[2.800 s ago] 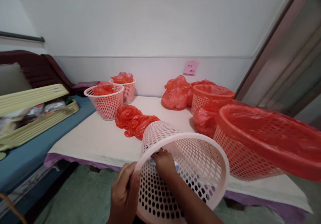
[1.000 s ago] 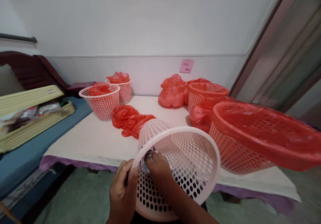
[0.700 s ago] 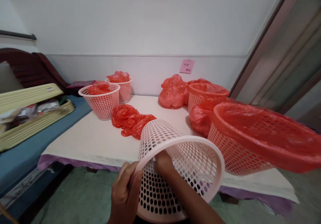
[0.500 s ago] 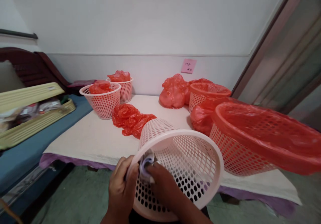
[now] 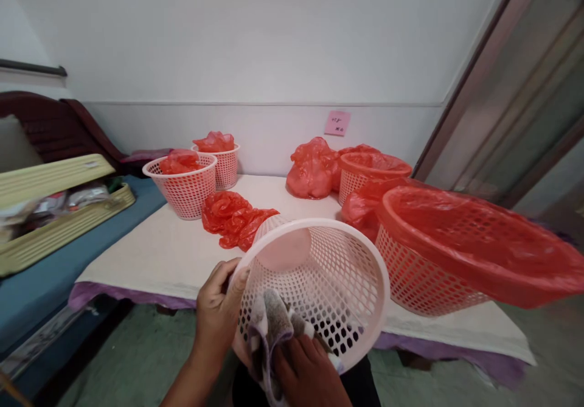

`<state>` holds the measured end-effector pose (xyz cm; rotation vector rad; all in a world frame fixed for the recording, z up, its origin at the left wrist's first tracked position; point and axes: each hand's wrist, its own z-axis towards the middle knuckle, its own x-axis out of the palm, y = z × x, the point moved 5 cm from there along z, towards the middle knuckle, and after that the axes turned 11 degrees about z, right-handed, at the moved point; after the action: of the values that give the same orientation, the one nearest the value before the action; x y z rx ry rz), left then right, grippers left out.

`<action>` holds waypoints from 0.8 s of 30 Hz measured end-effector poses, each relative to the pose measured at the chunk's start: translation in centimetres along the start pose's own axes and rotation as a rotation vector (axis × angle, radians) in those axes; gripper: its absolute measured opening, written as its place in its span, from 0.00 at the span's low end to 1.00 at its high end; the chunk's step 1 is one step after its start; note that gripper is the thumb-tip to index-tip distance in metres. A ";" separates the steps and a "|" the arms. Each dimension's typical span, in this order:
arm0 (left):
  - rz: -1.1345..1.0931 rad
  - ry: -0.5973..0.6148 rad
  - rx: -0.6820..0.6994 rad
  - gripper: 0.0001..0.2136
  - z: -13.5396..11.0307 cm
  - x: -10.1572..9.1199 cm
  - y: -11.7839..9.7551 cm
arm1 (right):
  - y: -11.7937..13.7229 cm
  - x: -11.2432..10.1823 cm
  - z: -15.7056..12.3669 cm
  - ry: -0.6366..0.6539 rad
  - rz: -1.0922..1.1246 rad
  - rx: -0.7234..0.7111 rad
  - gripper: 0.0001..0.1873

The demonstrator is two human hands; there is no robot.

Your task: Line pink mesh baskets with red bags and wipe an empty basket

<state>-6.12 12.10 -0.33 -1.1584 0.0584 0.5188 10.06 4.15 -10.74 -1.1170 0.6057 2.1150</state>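
A pale pink perforated plastic basket (image 5: 351,249) is tilted on its side, its wide mouth facing me. My left hand (image 5: 219,306) grips the rim on the left, thumb over the edge and fingers outside. Inside the lower part of the mouth, my right hand (image 5: 303,364) presses a grey, white and purple cloth (image 5: 271,328) against the basket wall. Some of that cloth hangs over the rim. Beyond the basket lies a crumpled red plastic bag (image 5: 235,218).
Two pink baskets (image 5: 191,191) holding red bags stand at the back left. On the right are a large basket lined with red plastic (image 5: 424,267), a smaller lined basket (image 5: 353,182) and a bunched red bag (image 5: 311,173). A yellow open case (image 5: 68,230) lies left.
My right hand has moved down from the basket's inner left side to its lower wall, and more cloth shows. The basket's mouth has turned more toward me and shifted slightly left.
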 end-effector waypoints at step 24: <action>-0.053 -0.209 -0.118 0.13 -4.5 -1.4 1.4 | -4.6 2.8 8.2 0.285 0.248 0.456 0.16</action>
<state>-6.98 8.06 -2.91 -1.2116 -0.1851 0.6000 7.84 13.54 -9.23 -1.1244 1.3451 1.8820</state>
